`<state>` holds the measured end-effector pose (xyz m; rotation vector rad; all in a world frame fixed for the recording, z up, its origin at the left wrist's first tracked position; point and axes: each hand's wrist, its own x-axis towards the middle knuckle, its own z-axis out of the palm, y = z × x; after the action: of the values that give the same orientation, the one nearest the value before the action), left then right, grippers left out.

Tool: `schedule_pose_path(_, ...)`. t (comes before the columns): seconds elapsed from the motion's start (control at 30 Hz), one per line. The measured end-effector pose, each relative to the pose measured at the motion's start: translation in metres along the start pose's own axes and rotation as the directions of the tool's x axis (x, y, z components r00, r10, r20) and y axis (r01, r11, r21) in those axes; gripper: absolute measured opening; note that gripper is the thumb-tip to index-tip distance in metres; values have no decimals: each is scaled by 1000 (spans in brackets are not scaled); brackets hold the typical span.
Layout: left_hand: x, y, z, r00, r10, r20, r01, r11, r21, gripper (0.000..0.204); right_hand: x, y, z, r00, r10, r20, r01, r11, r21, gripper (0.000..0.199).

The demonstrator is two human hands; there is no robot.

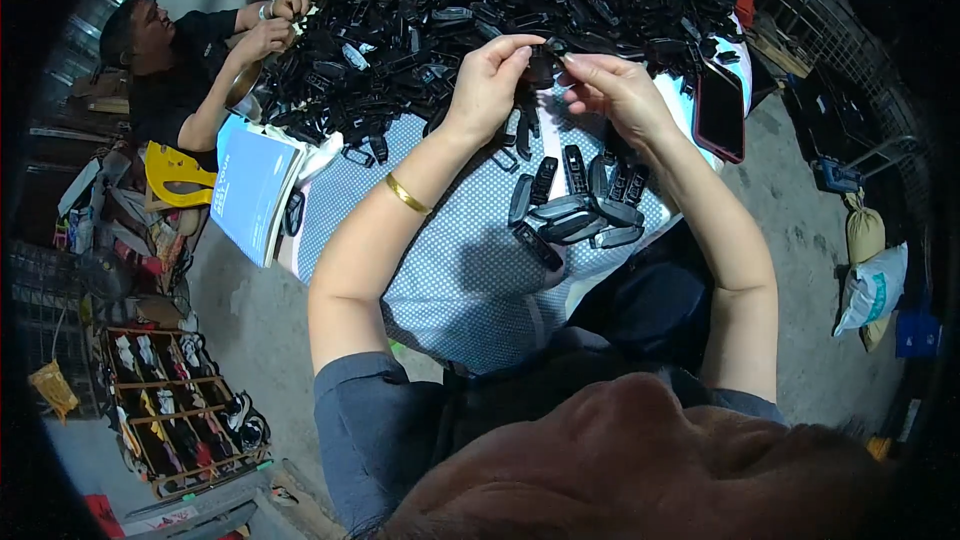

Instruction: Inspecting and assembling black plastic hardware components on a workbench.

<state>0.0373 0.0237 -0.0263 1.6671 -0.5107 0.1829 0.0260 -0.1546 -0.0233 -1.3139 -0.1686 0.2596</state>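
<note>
Over the near edge of a big heap of black plastic parts, my two hands meet. My left hand pinches one side of a small dark plastic piece between thumb and fingers. On its other side, my right hand grips the same piece with thumb and forefinger, the other fingers curled. The piece's exact kind cannot be made out. Below my hands, several oblong black plastic casings lie in a loose cluster on the patterned tablecloth; some show slots, others smooth rounded backs.
A phone lies at the table's right edge. On the left are a blue-covered book and a yellow stool. Another person handles something at the heap's left side. A shoe rack and sacks stand on the floor.
</note>
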Motion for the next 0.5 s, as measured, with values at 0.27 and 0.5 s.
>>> schedule_pose_path(0.27,1,8,-6,997,-10,73,4,996,84,23,0,6,0,972,-229,58,236,947,-219,30)
schedule_pose_path(0.5,-3,15,-1,983,-146,113,167,965,-205,22,-6,-2,5,997,-73,17,75,987,-144,35)
